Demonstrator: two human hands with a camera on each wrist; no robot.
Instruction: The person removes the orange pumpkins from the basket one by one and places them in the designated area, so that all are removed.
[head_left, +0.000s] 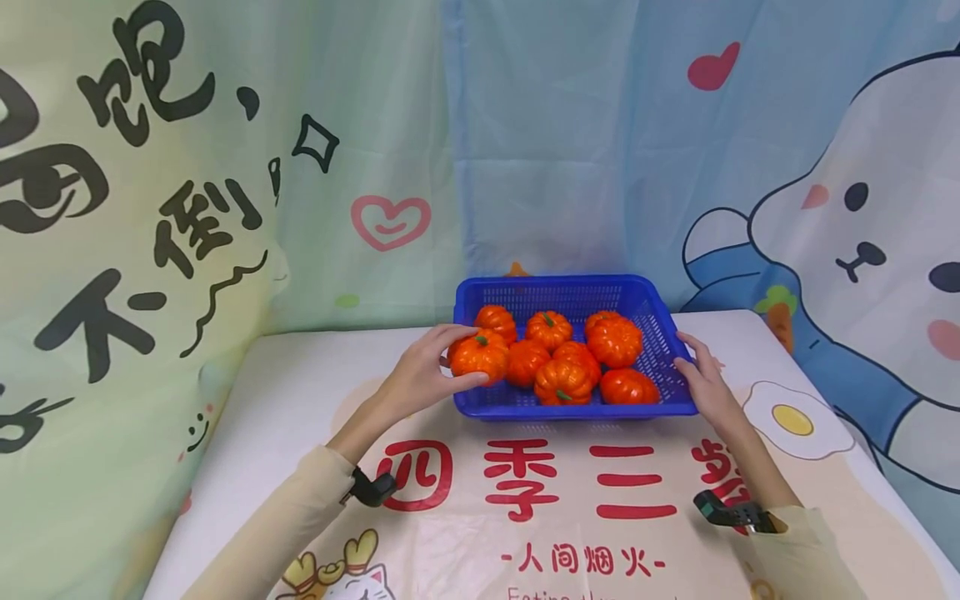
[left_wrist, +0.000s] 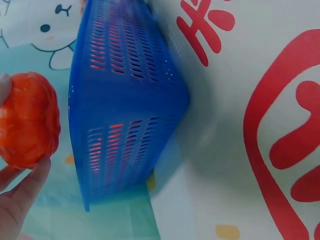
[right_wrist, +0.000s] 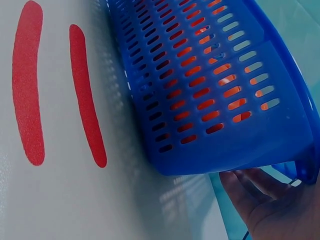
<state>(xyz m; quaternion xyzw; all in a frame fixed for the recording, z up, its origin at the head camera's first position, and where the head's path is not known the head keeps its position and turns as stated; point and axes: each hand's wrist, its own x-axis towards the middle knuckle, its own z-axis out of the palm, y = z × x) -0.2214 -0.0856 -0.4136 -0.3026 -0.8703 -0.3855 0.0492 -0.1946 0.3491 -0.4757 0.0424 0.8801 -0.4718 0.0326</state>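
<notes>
1. My left hand (head_left: 423, 367): holding one orange pumpkin (head_left: 480, 358), thumb on the near side, fingers round the far side. Green stem faces up.
2. Held pumpkin sits at the left rim of the blue basket (head_left: 573, 412), overlapping it in the head view. Left wrist view: a gap between pumpkin and basket wall.
3. My right hand (head_left: 707, 379): gripping the basket's right side at the rim. Right wrist view has the fingers under the rim, against the outside; thumb not clear there.
4. Basket: perforated walls, long side facing me, near the far edge of the desk (head_left: 262, 408).
5. Other pumpkins (head_left: 564, 381) inside it, same orange, bunched and touching, some partly hidden behind others.
6. Dark device (head_left: 372, 487) on my left wrist, another on the right. Cream sleeves (head_left: 273, 521).
7. Desk surface: red printed characters (head_left: 521, 479), fried-egg print (head_left: 795, 421) off to the right.
8. Behind: printed curtain (head_left: 540, 167), cartoon animal at right.
</notes>
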